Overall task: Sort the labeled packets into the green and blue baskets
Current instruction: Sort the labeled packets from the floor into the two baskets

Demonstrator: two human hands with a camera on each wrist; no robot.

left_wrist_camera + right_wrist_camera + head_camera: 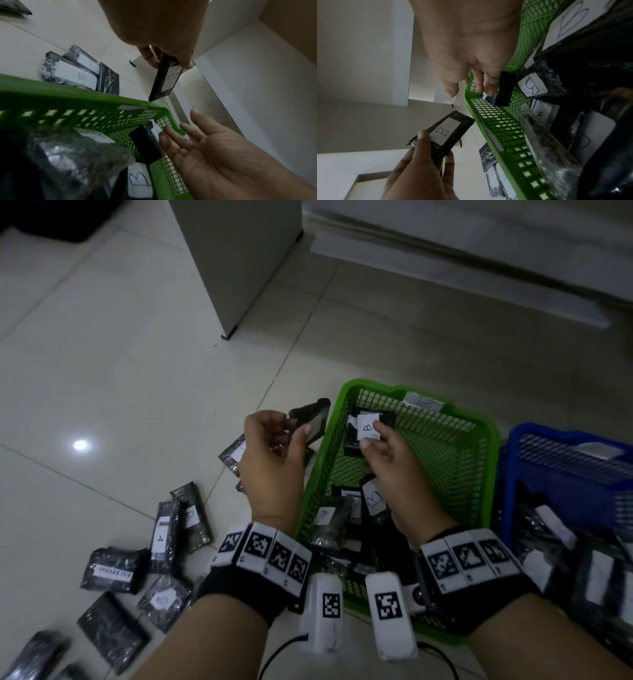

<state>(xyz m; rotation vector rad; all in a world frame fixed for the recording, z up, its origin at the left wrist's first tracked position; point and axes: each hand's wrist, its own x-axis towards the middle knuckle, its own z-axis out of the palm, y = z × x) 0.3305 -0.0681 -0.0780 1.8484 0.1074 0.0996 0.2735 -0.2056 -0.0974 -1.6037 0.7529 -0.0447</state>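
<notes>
My left hand point(294, 428) pinches a black packet point(310, 419) with a white label marked B point(443, 130) and holds it in the air just left of the green basket point(493, 446). My right hand point(371, 436) reaches into the basket's far end. Its fingers point(171, 134) are straight and the thumb is spread, and the fingertips touch a black B-labelled packet point(387, 417) there. Several more B-labelled packets point(375, 498) lie in the basket's near half. The blue basket point(548, 433) stands at the right and holds several packets too.
Several loose black packets point(171, 529) lie on the tiled floor left of the green basket, one with a printed label point(113, 570). A white cabinet point(233, 268) stands behind, and a wall skirting point(445, 268) runs along the back. A black cable point(284, 648) trails between my wrists.
</notes>
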